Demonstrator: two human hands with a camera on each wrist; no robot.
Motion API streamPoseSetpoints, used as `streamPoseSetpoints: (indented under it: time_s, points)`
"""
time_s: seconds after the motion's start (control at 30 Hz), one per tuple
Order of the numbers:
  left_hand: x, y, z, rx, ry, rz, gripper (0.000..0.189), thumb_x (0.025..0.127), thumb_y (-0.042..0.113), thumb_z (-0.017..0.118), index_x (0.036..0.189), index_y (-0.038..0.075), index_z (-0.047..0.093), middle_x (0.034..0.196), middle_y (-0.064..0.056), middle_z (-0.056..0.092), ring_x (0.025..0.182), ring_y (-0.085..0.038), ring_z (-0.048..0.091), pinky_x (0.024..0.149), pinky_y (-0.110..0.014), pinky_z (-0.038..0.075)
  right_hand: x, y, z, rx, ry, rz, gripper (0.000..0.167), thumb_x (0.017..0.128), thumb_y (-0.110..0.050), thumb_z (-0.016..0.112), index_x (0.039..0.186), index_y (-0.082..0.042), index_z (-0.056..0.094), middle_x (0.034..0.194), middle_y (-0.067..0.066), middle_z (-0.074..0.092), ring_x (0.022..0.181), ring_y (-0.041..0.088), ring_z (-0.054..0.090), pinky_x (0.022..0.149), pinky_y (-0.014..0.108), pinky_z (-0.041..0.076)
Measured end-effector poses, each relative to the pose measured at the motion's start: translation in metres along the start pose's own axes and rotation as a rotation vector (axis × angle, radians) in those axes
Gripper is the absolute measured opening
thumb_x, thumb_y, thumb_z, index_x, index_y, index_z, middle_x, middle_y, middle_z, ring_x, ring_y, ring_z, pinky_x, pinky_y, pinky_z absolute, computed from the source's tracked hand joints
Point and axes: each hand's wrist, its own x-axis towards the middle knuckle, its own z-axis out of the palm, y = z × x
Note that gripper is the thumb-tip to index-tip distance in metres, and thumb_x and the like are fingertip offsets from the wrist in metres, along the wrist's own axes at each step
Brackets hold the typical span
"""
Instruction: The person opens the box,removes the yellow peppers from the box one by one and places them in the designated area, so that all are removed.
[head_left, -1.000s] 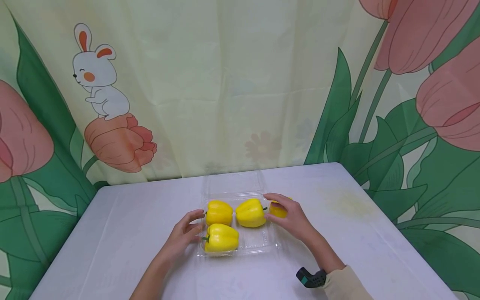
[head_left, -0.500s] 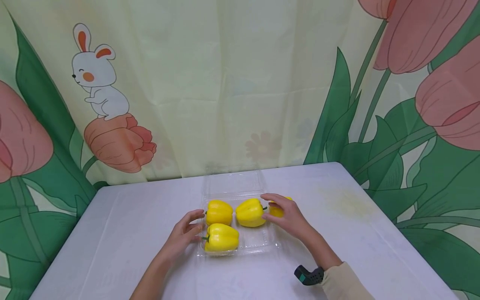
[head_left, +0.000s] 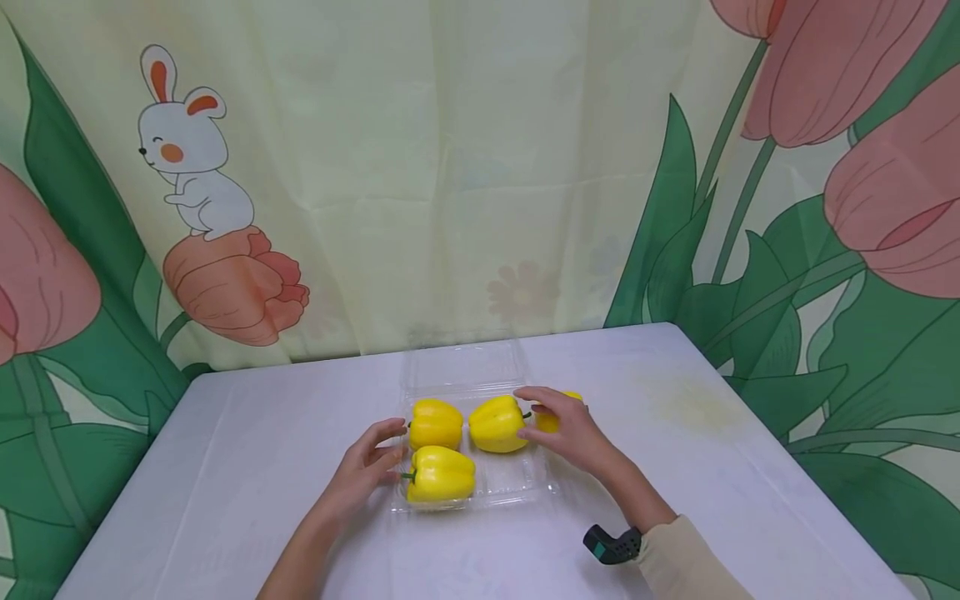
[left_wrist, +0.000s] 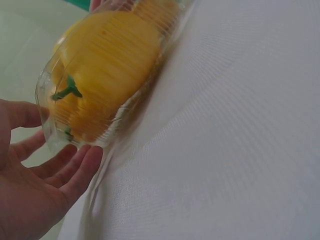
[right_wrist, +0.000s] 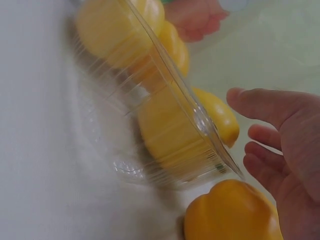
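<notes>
Three yellow bell peppers sit in a clear plastic clamshell box [head_left: 506, 482]: a back-left pepper [head_left: 435, 423], a back-right pepper [head_left: 495, 425] and a front-left pepper [head_left: 442, 475]. My left hand [head_left: 363, 467] is at the box's left side, fingers loosely bent with the tips right at the clear wall [left_wrist: 47, 107]. Over the right rim, my right hand [head_left: 564, 429] hovers beside the back-right pepper's stem, thumb and fingers spread and holding nothing. A fourth pepper [right_wrist: 232, 212] lies outside the box on the right, partly hidden behind that hand in the head view.
The box's clear lid [head_left: 465, 367] lies folded back toward the curtain [head_left: 375, 208]. A white cloth covers the table [head_left: 225, 467]. The box's front-right part holds no pepper. A black device [head_left: 611, 546] is on my right wrist.
My right hand has shifted slightly left, closer to the back-right pepper. The left hand and the peppers keep their places; the head view has turned a little.
</notes>
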Motion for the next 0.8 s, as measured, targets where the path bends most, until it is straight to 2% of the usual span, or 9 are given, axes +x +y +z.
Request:
streamPoseSetpoints:
  time_s: [0.27,0.53,0.8]
  points:
    - [0.0036,-0.0045,-0.0005,0.000,0.017,-0.010,0.041,0.098,0.018,0.055,0.138,0.022,0.047,0.144,-0.006,0.048,0.124,-0.027,0.055,0.086,-0.032,0.057,0.0035,-0.0003,0.0034,-0.022,-0.010,0.043,0.055,0.080,-0.015,0.079,0.131,-0.014,0.058,0.135,0.007,0.059,0.122,0.030,0.058,0.098,0.045,0.051]
    - [0.0040,-0.0058,0.0007,0.007,0.038,-0.020,0.042,0.097,0.020,0.056,0.138,0.023,0.048,0.143,-0.004,0.049,0.124,-0.026,0.055,0.086,-0.033,0.057,0.0043,-0.0026,0.0069,-0.044,-0.030,0.092,0.057,0.080,-0.017,0.079,0.132,-0.018,0.057,0.137,0.004,0.058,0.120,0.029,0.059,0.098,0.040,0.052]
    - [0.0027,-0.0059,0.0007,0.009,0.041,-0.009,0.043,0.096,0.021,0.058,0.138,0.021,0.048,0.143,-0.007,0.049,0.122,-0.027,0.056,0.084,-0.032,0.057,0.0069,-0.0027,0.0071,-0.061,-0.044,0.067,0.056,0.080,-0.019,0.079,0.132,-0.019,0.057,0.137,0.003,0.058,0.121,0.028,0.059,0.098,0.040,0.051]
